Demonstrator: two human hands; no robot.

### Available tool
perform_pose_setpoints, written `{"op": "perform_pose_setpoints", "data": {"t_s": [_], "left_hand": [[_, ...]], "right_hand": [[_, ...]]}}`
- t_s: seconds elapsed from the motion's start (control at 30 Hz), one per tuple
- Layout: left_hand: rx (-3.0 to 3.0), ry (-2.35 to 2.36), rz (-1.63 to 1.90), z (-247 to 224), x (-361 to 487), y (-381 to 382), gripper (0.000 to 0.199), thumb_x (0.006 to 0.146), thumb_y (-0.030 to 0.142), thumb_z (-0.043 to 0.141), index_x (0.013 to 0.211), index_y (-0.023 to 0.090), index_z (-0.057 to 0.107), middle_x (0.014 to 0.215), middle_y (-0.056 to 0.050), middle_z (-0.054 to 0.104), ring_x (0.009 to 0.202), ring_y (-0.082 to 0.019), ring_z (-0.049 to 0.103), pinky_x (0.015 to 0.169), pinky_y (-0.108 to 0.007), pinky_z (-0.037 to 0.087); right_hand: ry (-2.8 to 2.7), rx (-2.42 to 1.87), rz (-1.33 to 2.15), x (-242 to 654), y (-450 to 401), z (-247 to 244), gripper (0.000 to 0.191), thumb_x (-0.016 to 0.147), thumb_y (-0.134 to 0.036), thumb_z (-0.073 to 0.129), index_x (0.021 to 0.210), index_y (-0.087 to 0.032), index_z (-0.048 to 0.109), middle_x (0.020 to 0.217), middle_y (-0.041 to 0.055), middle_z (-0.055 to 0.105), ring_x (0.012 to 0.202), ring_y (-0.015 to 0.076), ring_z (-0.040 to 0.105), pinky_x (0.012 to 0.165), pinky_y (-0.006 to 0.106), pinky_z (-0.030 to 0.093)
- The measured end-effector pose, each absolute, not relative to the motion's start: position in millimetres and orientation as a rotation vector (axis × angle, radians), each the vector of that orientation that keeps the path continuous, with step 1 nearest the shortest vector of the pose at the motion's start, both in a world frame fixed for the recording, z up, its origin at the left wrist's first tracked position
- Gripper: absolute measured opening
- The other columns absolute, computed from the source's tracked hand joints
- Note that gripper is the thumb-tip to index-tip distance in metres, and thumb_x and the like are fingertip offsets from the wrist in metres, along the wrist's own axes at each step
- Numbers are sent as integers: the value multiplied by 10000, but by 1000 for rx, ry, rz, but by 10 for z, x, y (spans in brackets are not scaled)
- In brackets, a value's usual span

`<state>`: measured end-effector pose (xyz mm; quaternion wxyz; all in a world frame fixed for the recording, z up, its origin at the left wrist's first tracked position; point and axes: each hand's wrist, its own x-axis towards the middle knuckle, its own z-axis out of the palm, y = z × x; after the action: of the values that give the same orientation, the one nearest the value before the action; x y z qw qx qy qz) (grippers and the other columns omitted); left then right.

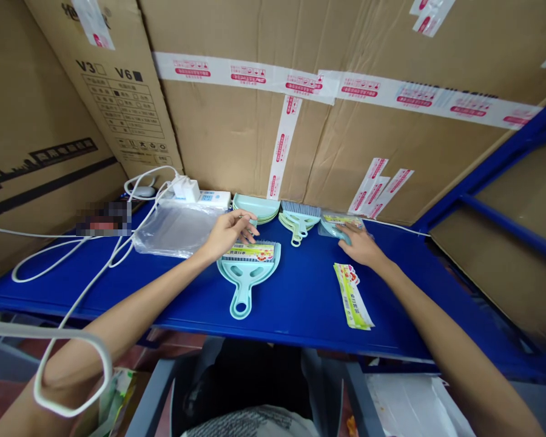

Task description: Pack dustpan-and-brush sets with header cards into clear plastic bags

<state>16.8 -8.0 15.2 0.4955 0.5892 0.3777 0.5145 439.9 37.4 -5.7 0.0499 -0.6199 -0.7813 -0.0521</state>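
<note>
A light-green dustpan (242,280) lies on the blue table with a grey-bristled brush and a yellow label card (250,252) on it. Above its top edge is my left hand (235,230), fingers apart and holding nothing. At the back right, my right hand (358,243) rests its spread fingers on a bagged dustpan set (334,227). Stacked dustpans (255,205) stand against the cardboard, partly behind my left fingers. Beside them is a pile of brushes (299,217). Several printed label cards (352,297) lie fanned near the front right.
Clear plastic bags (177,230) lie at the left. A white power strip (213,199) with a plug and looping white cables (91,285) sits behind and left of them. Large cardboard boxes (236,133) wall the back. A blue metal frame (495,158) rises at the right.
</note>
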Motion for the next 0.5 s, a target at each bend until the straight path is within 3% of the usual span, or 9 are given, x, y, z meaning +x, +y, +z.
{"op": "perform_pose_setpoints", "data": {"t_s": [0.17,0.23,0.33,0.43,0.5], "left_hand": [[1427,914,1251,143,161,-63,482,926,596,791,1045,141,686,811,-96,803,596,-202,763,535,-274,584],[1432,913,1244,135,163,-57,483,923,597,792,1044,141,686,804,-94,802,590,-198,758,532,-270,580],[1447,906,1240,128,169,-59,493,918,607,792,1046,143,687,807,-95,802,591,-195,756,535,-270,579],[1448,906,1245,131,174,-66,519,903,630,794,1042,142,684,802,-97,799,587,-198,752,532,-275,577],[1452,911,1239,132,176,-69,524,900,632,794,1040,140,684,798,-99,798,583,-197,749,532,-275,575]], "right_hand": [[-2303,-1917,-107,4355,232,50,613,1073,-477,457,1600,-192,589,1662,176,561,1583,426,474,1296,786,215],[-2212,-1905,-28,4397,194,109,620,1074,-567,449,1564,-233,630,1582,145,652,1489,418,586,1258,717,365],[-1944,-1958,-30,4517,168,200,542,1045,-549,489,1408,-237,745,1399,142,774,1315,399,713,1103,556,555],[-1714,-2101,-113,4587,102,257,421,992,-504,559,1197,-226,800,1174,151,834,1155,402,766,967,509,594],[-1671,-2190,-124,4546,20,251,391,978,-564,576,1069,-250,791,1052,140,837,1057,411,778,886,502,590]]}}
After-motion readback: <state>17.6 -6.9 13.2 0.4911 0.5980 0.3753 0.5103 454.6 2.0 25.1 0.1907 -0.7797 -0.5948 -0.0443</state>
